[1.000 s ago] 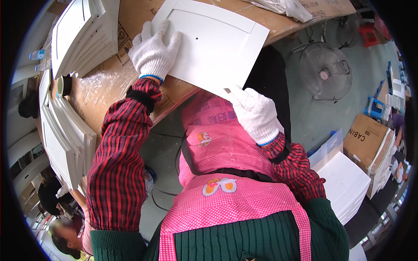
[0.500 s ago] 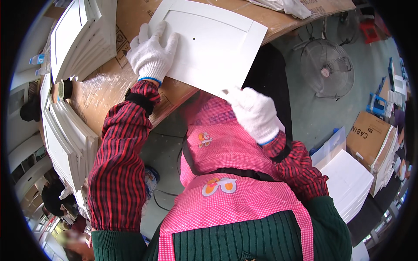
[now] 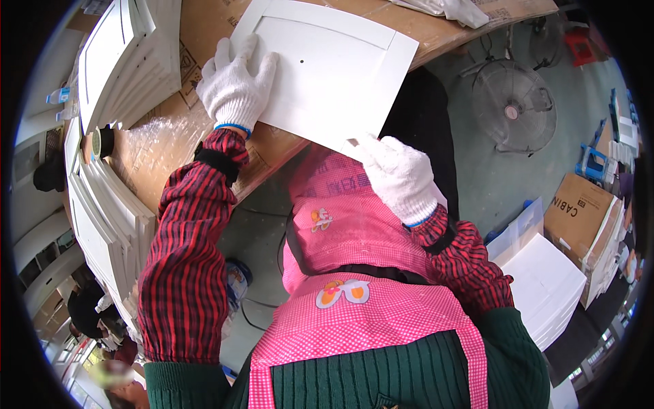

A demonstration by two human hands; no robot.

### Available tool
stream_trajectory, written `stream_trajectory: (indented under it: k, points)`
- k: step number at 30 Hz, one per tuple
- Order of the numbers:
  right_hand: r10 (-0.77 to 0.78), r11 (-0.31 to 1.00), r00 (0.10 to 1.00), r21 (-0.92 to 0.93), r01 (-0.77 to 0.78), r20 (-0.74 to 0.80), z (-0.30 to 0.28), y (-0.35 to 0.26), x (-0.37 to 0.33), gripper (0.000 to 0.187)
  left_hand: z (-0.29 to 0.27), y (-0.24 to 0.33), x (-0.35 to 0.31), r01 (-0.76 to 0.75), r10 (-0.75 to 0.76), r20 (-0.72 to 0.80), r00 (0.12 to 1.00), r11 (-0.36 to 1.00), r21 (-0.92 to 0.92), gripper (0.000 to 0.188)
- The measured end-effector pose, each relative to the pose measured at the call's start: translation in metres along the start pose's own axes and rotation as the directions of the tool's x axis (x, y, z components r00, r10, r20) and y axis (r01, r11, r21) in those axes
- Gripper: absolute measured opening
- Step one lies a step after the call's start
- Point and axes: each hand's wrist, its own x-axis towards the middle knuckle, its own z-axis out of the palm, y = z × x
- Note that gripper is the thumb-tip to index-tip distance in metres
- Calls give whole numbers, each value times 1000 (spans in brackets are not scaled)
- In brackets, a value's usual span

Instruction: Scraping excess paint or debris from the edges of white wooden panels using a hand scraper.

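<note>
Head view: left hand (image 3: 234, 88) flat, fingers spread on white panel (image 3: 327, 68); right hand (image 3: 398, 176) clamps near edge.

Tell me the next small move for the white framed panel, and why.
Probably slide the white framed panel fully onto the cardboard-covered bench: its near corner overhangs the edge, gripped by the gloved right hand, while the gloved left hand lies flat on it.

Workshop or small factory floor, cabinet-door finishing.
I'm at a cardboard-covered workbench (image 3: 170, 163); stacks of white panel doors (image 3: 119, 61) to my left, more white panels (image 3: 545, 286) and cardboard boxes (image 3: 579, 215) right, floor fan (image 3: 512, 105) on concrete.
</note>
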Motion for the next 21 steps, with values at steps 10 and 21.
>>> stream_trajectory:
  k: [10,21]
  points:
    - [-78,995,994,63,83,-71,1,-7,-3,25,2,-1,-1,6,-6,-2,1000,1000,19,61]
    - [-42,988,999,150,44,-13,-1,1,5,24,1,-2,-1,2,-2,1,1000,1000,2,62]
